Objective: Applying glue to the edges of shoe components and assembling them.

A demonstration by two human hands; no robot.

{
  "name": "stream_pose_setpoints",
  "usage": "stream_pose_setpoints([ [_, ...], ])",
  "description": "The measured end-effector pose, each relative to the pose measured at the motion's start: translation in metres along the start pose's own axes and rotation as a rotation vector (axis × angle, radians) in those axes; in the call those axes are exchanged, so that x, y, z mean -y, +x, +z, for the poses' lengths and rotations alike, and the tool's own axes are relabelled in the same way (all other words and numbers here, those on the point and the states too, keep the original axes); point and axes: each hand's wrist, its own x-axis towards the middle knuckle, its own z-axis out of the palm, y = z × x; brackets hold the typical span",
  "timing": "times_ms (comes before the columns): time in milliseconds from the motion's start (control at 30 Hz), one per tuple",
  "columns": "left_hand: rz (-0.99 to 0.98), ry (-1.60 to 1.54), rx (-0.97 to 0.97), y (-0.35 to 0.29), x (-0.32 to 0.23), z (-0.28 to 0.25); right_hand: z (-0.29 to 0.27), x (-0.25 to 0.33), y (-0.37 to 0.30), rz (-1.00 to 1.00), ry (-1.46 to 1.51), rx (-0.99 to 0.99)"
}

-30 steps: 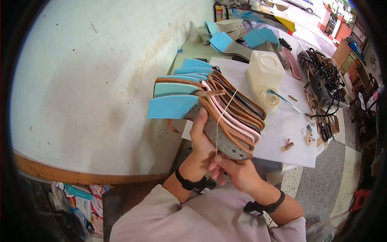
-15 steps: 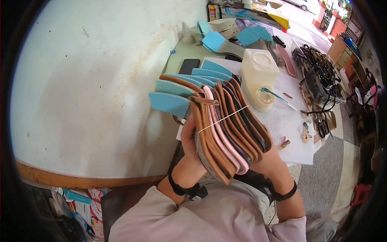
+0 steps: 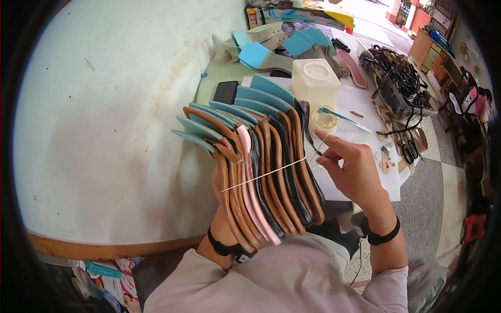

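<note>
A bundle of curved shoe insoles (image 3: pixel 274 193), brown, black and pink with blue heel ends, stands on edge in front of me. My left hand (image 3: pixel 220 216) grips it from the left and beneath, its fingers mostly hidden behind the insoles. Across the bundle's middle runs a thin white elastic band (image 3: pixel 261 176). Just right of the bundle, my right hand (image 3: pixel 355 164) has its index finger and thumb hooked on a stretch of the band, drawing it away from the insoles.
Behind the bundle stands a cream plastic container (image 3: pixel 315 86) with a brush (image 3: pixel 344 119) across its opening. A black phone (image 3: pixel 225 92) lies at left. More blue-ended insoles (image 3: pixel 261 56) lie farther back. At right are a crate of dark straps (image 3: pixel 396 78) and scissors (image 3: pixel 409 149).
My right hand has come out from beneath the bundle to its right side, pulling on the band. The bundle has shifted left and spread somewhat, still in my left hand.
</note>
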Motion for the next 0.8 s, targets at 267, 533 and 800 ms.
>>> stream_pose_setpoints([
  [267, -0.130, 0.186, -0.253, -0.017, 0.006, 0.040, -0.013, 0.022, 0.006, 0.008, -0.117, 0.234],
  [533, -0.251, 0.425, -0.532, -0.007, 0.028, 0.090, -0.013, 0.003, 0.016, -0.153, 0.166, 0.224],
  [800, -0.276, 0.356, -0.630, 0.013, 0.024, 0.103, -0.003, -0.002, 0.018, -0.065, 0.087, 0.232],
])
